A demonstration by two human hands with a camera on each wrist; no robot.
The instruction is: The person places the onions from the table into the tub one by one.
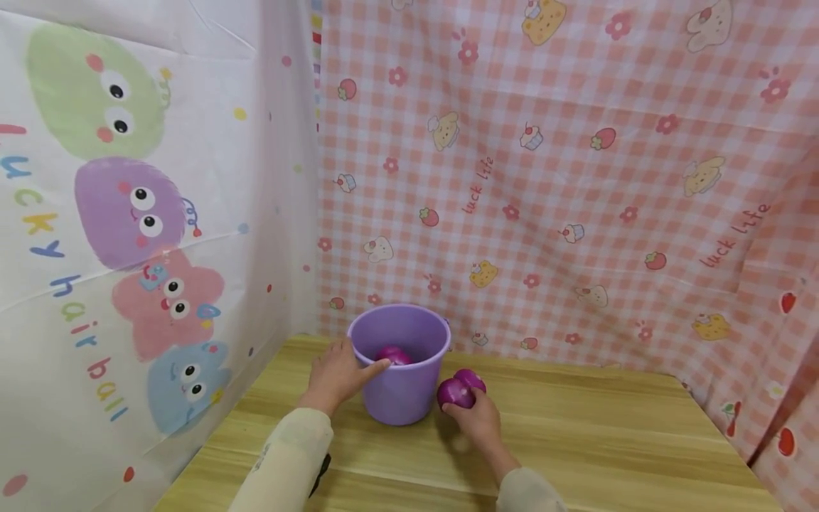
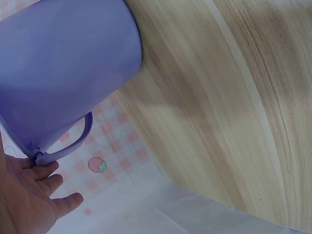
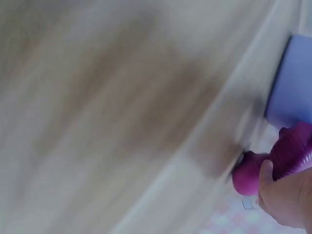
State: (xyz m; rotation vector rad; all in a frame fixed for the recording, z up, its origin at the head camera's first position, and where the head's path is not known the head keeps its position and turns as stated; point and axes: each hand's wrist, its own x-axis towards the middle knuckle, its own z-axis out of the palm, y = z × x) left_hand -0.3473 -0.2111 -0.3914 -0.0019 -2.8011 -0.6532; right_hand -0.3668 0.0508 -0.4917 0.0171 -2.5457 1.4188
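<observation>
A purple bucket (image 1: 402, 402) stands upright on the wooden table, with a shiny purple-red onion (image 1: 393, 355) visible inside it. My left hand (image 1: 338, 373) holds the bucket's rim at the left, thumb along the front; in the left wrist view its fingers are by the joint of the bucket's handle (image 2: 73, 147). To the right of the bucket, outside it, my right hand (image 1: 478, 421) grips purple-red onions: one onion (image 1: 456, 393) in front and another onion (image 1: 472, 378) behind, side by side. In the right wrist view the thumb lies against the onions (image 3: 291, 148).
The wooden table (image 1: 595, 441) extends to the right and toward me. A pink checked cloth (image 1: 544, 185) hangs behind it, a white cartoon-print cloth (image 1: 256, 178) at the left. A small black object (image 1: 321, 475) shows beside the left sleeve.
</observation>
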